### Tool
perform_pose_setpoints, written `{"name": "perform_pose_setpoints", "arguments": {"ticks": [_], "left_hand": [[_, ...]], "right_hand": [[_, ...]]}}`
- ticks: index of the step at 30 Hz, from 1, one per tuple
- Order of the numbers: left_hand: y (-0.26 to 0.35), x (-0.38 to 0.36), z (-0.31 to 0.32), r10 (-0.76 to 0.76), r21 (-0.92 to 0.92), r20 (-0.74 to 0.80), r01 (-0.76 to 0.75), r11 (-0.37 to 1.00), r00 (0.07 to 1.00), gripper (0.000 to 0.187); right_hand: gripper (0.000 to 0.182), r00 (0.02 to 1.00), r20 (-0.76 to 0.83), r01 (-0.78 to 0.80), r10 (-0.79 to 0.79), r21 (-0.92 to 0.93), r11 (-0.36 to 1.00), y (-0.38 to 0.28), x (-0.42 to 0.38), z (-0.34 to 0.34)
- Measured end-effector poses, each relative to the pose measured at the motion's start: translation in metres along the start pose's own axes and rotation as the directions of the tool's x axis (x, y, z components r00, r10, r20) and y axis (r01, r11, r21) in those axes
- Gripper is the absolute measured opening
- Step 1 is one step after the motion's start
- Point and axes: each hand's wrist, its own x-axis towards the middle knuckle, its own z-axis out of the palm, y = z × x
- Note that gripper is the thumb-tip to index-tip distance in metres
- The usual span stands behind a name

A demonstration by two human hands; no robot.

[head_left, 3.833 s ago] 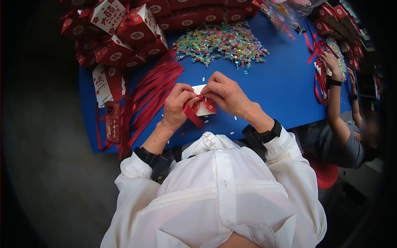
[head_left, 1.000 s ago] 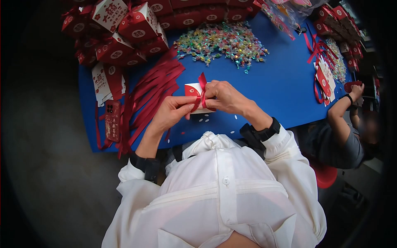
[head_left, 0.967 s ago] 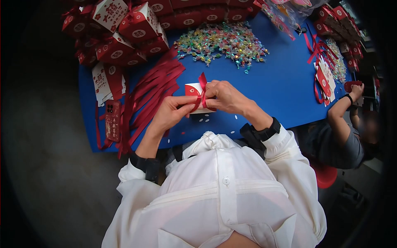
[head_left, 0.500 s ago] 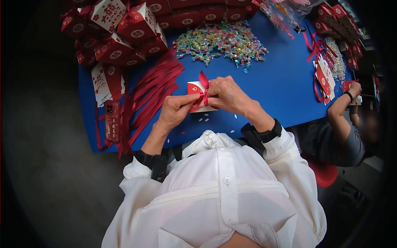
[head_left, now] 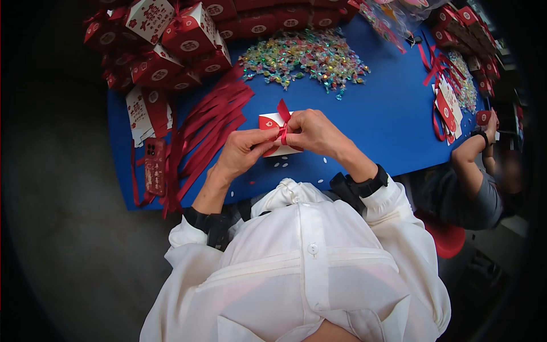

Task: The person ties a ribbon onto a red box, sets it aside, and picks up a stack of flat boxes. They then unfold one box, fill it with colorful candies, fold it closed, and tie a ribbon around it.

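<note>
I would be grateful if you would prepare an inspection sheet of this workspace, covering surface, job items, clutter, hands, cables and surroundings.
Surface: blue table, with small white ovals scattered near its front edge.
Job items: red-and-white box, with a red ribbon across it, one end sticking up.
Clutter: loose ribbons, flat printed cards and a phone at left; heaped wrapped candies beyond the box.
Left hand: fingers pinched at the ribbon.
Right hand: fingers closed at the ribbon, opposite the left.
Cables: nothing seen.
Surroundings: stacked boxes at the far left; a co-worker's hand and a red stool at right.
</note>
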Motion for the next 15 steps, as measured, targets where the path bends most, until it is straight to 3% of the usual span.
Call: {"name": "perform_pose_setpoints", "arguments": {"ticks": [2, 5, 12, 15], "left_hand": [[0.003, -0.001, -0.004, 0.108, 0.269, 0.041, -0.115, 0.956, 0.993, 0.033], [0.005, -0.003, -0.004, 0.203, 0.398, 0.052, -0.207, 0.894, 0.978, 0.036], [0.011, 0.002, -0.004, 0.253, 0.445, 0.095, -0.268, 0.855, 0.963, 0.034], [0.011, 0.005, -0.001, 0.231, 0.339, 0.119, -0.258, 0.905, 0.966, 0.033]], "right_hand": [[0.019, 1.000, 0.015, 0.012, -0.012, -0.015, 1.000, -0.003, 0.001, 0.000], [0.017, 0.999, 0.039, 0.017, -0.016, -0.040, 0.999, -0.005, 0.001, -0.001], [0.021, 0.990, 0.141, -0.001, 0.018, -0.121, 0.993, -0.008, 0.003, -0.003], [0.022, 0.986, 0.164, 0.027, -0.005, -0.131, 0.991, -0.011, 0.002, -0.005]]}}
